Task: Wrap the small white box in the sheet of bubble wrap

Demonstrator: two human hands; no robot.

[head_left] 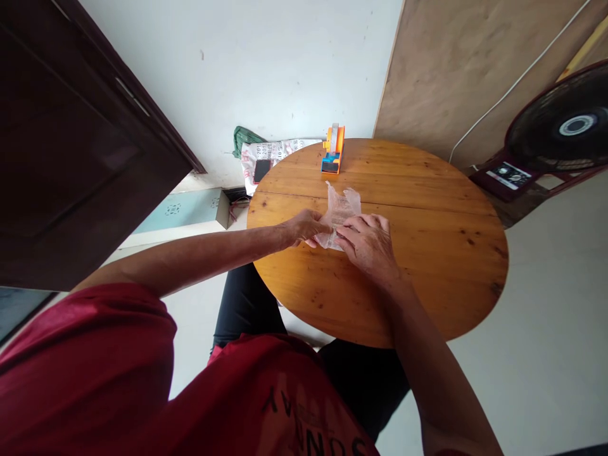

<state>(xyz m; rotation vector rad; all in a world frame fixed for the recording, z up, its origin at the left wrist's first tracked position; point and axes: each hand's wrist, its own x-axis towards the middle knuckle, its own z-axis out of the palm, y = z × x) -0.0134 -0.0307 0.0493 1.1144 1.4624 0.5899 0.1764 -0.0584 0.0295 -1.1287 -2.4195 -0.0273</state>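
A crumpled piece of translucent plastic wrap (344,205) lies on the round wooden table (427,253); it looks like bubble wrap, and its far edge is ragged. At its left side my left hand (304,228) grips the wrap between thumb and fingers. My right hand (369,246) rests over the near right part, its bent fingers closed on the plastic, with the fingertips close to my left thumb. Whether anything is wrapped inside I cannot tell. Beyond the wrap stands an orange and blue tape dispenser (334,149), apart from both hands.
A dark phone (261,171) lies on a printed white bag (280,151) left of the table, beside a green bag (247,139). To the right is a black fan (565,123). A dark door (80,139) stands at left, and a white wall (247,63) rises behind.
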